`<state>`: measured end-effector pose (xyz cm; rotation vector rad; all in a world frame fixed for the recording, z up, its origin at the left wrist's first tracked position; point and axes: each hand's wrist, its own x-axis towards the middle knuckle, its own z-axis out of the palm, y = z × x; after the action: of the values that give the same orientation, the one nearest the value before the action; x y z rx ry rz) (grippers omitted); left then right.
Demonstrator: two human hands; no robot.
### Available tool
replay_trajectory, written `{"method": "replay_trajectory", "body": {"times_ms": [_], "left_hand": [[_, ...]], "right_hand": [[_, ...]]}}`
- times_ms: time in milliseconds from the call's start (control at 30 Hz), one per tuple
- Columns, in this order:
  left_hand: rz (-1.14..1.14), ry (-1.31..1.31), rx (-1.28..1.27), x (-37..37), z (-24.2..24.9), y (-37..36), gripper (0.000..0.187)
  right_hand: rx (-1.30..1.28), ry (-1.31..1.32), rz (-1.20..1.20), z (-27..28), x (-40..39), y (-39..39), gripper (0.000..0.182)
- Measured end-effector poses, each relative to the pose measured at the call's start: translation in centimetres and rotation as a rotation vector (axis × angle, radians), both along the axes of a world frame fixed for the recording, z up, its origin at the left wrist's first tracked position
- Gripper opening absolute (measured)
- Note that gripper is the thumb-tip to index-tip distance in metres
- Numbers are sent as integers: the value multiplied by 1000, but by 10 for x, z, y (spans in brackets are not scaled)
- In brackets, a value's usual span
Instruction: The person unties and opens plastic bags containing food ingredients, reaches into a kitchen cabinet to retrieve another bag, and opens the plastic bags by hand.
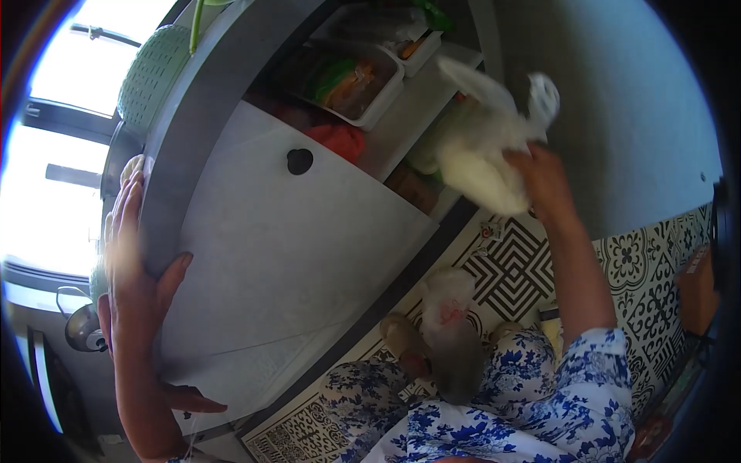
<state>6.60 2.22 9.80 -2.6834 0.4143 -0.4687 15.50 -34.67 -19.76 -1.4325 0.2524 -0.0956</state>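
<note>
My right hand (pixel 540 181) grips a white, partly see-through plastic bag (pixel 486 174) by its side. The bag holds something pale, which I cannot make out, and its top ends flare out, blurred. It is in front of the open part of a low cabinet, close to the shelf edge. My left hand (pixel 135 266) rests on the grey countertop edge (pixel 185 116) with fingers stretched out and thumb apart, holding nothing.
In the cabinet stand a white container (pixel 378 104) with bagged food and a red bag (pixel 340 141). A grey door (pixel 293 247) with a round dark hole covers the other half. A plastic bag with red print (pixel 448 305) is by my feet on the patterned floor (pixel 513 266). A kettle (pixel 83 328) and green basket (pixel 154 73) are at left.
</note>
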Motion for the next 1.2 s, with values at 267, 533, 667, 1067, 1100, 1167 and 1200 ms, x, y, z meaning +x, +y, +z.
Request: {"method": "replay_trajectory", "body": {"times_ms": [267,533,667,1067,1100,1167,1200], "left_hand": [[89,-17,6,-20,1,0,91],[222,-23,-85,-32,-1,1,96],[181,-23,-18,-32,2,-6,98],[265,37,-119,-55,13,-9,102],[254,33,-77,-55,13,-8,102],[260,37,-75,-53,12,-8,102],[258,41,-82,-54,12,-9,102]], "right_hand": [[173,-369,128,65,156,73,25],[-828,-674,-50,50,338,166,50],[-1013,-675,25,65,365,193,42],[-934,-826,-123,22,432,251,41],[-936,-826,-115,22,428,250,41],[-860,-965,-110,25,420,240,42],[-820,-1034,-112,32,412,230,43]]}}
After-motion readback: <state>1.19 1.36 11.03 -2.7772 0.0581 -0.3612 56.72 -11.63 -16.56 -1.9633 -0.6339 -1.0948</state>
